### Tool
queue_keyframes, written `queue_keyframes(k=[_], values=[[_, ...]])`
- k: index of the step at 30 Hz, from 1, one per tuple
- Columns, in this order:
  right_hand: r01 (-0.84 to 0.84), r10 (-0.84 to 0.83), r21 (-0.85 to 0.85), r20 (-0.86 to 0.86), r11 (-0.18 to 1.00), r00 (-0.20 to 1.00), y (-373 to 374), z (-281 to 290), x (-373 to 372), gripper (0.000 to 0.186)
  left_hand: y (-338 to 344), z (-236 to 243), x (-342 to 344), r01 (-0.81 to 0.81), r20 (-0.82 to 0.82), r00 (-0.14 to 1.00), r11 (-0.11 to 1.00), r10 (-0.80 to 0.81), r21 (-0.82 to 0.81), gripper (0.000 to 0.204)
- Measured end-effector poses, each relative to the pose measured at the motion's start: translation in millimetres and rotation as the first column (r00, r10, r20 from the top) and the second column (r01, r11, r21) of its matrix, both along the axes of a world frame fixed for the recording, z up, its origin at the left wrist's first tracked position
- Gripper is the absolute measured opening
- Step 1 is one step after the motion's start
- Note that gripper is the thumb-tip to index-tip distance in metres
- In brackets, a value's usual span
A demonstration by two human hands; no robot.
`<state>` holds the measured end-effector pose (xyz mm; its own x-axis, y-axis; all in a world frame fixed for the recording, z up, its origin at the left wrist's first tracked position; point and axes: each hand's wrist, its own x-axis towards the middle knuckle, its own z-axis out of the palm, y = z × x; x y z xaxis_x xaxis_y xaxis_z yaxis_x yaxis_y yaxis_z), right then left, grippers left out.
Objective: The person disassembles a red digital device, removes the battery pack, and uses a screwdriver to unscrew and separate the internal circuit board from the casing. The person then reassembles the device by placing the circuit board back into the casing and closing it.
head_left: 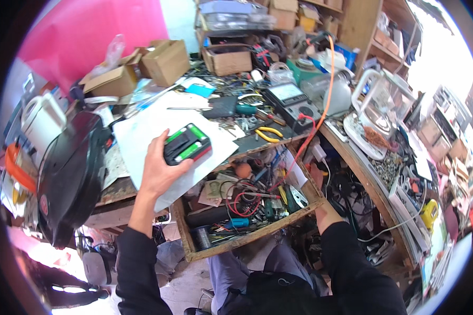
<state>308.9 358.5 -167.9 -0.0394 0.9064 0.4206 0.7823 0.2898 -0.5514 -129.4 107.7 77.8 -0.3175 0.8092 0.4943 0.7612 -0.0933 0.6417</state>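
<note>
My left hand [162, 167] holds a small black device [186, 145] with green cells showing in its open face and a red lower edge. Fingers and thumb grip its left side, over a white paper sheet [136, 137] on the bench. Below it, a wooden drawer [236, 242] is pulled out, full of red and black wires [242, 206], a solder spool [203, 237] and hand tools. My right hand [327, 212] is at the drawer's right side; only the wrist area shows plainly, and the fingers are mostly hidden.
Yellow-handled pliers [268, 134] and an analog multimeter [293, 105] lie on the bench. A blender jug [373, 97] stands right. Cardboard boxes [165, 63] sit at the back. A large black case [71, 178] juts up at left. An orange cable [331, 79] hangs across the right.
</note>
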Motion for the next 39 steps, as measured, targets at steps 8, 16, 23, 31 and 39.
queue_keyframes(k=[8, 16, 23, 31, 39], values=[[-0.398, 0.007, -0.298, -0.793, 0.868, 0.610, -40.1, -20.9, 46.8, 0.035, -3.3, 3.8, 7.2, 0.045, -0.125, 0.992, 0.984, -0.024, 0.170, 0.106], [-0.076, -0.050, -0.185, -0.595, 0.980, 0.802, -161.7, 79.8, 57.7, 0.021, -7.7, 8.5, 13.9, 0.088, -0.090, 0.993, 0.980, -0.073, 0.176, 0.111], [-0.201, 0.296, 0.496, -0.120, 0.845, 0.948, -192.1, 195.0, -27.8, 0.017, -7.0, 6.6, 12.7, 0.072, -0.129, 0.990, 0.982, -0.050, 0.175, 0.110], [-0.569, 0.666, 0.482, -0.042, 0.666, 0.745, -202.5, 256.9, -190.0, 0.012, -6.4, 3.7, 14.2, 0.037, -0.129, 0.992, 0.983, -0.014, 0.181, 0.108], [-0.657, 0.688, 0.355, 0.051, 0.665, 0.724, -189.2, 265.6, -277.9, 0.008, 0.2, -2.1, 15.5, 0.001, -0.158, 0.987, 0.967, 0.041, 0.255, 0.098]])
